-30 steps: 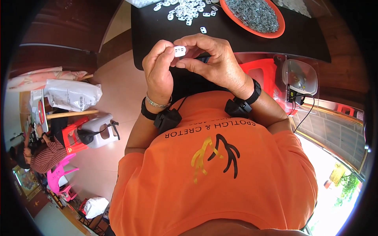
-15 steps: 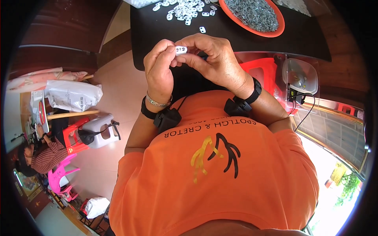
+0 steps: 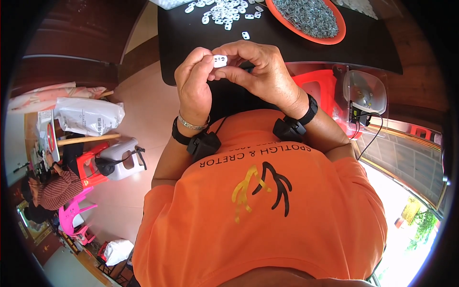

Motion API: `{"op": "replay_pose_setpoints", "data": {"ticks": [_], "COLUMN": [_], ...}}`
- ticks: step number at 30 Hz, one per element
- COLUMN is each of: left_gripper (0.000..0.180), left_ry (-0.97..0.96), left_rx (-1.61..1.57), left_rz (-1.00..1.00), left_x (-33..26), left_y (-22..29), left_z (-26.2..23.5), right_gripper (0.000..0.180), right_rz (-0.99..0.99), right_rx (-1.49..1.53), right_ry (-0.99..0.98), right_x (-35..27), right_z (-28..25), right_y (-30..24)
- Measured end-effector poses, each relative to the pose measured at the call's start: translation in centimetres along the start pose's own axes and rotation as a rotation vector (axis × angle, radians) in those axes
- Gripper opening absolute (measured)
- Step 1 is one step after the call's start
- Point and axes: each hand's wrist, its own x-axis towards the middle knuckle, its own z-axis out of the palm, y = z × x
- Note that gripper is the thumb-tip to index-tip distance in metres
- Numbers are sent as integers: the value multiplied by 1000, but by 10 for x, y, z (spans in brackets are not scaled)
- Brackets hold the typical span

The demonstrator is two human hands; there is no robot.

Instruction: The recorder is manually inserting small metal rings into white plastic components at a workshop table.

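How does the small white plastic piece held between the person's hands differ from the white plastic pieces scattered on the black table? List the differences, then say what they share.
The small white plastic piece is single and pinched between the fingertips of the left hand and right hand; the scattered white plastic pieces are many and lie loose on the black table. The held piece is raised above the table edge; the scattered ones rest flat. Both are white, small and seemingly alike in shape.

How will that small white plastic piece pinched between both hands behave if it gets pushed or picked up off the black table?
The small white plastic piece looks rigid: it keeps its shape between the left hand and right hand. It is probably very light, since fingertips alone carry it. Its flat form, like the loose ones on the black table, suggests sliding rather than rolling.
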Motion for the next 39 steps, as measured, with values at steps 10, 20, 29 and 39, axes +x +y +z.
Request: {"op": "replay_pose_setpoints", "data": {"ticks": [10,20,29,39], "left_gripper": [21,19,19,20], "left_ry": [-70,-34,45,10], "left_rx": [59,40,-15,-24], "left_rz": [28,-17,-67,8], "left_x": [1,0,8,34], "left_y": [5,-1,-5,-17], "left_z": [1,-15,-16,-24], "right_gripper": [26,23,42,17], "right_rz": [-5,-232,-177,-12], "right_rx": [-31,-582,-1313,-989], "right_ry": [6,343,611,-178], "right_x": [0,58,118,86], "right_z": [-5,-119,-251,-133], "right_y": [-2,-41,-32,32]}}
